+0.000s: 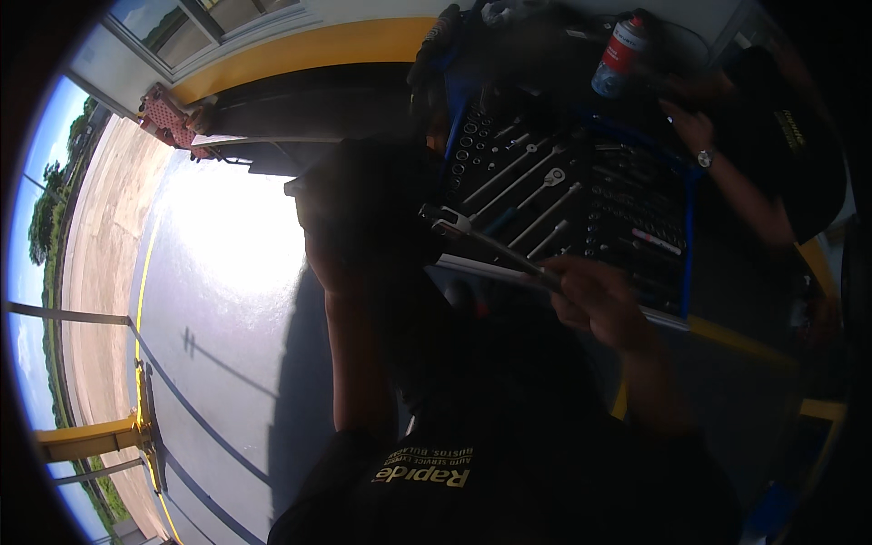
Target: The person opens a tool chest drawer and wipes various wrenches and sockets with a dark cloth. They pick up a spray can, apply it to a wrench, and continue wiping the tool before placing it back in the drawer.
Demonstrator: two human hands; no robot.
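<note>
My right hand [595,300] is closed around the handle of a long metal socket wrench [500,247]. The wrench slants up to the left, over the near edge of an open tool case, and its hinged-looking head [445,220] points away from me. My left hand [329,259] is raised beside a dark, blocky shape [363,195], left of the case. Deep shadow hides its fingers, and what it may hold cannot be made out. In the blue-edged tool case [688,259] lie ratchets, extension bars and rows of sockets, including a silver ratchet [550,182].
Across the case, at the right, another person's hand [692,129] with a wristwatch reaches over it. A red-and-silver spray can [620,56] stands behind the case. Sunlit grey floor [218,254] spreads at the left, with a yellow post arm [86,440] at its edge.
</note>
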